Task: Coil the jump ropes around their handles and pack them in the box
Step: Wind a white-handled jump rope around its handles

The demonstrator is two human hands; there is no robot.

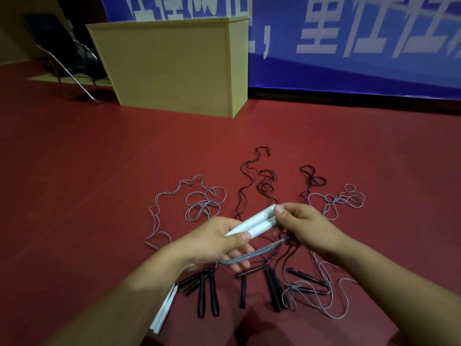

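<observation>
Left hand (219,242) grips the two white handles (252,224) side by side so they make one core, right hand (303,227) pinches their far end plus the grey rope (252,254), looks ready to wrap, no box visible.

Two white handles (252,224) held side by side, grey rope (249,255) looping beneath.

Smooth white plastic handles (252,224), glossy black handles (208,293) — matt red floor (99,171), pale wood cabinet (172,63)
</observation>
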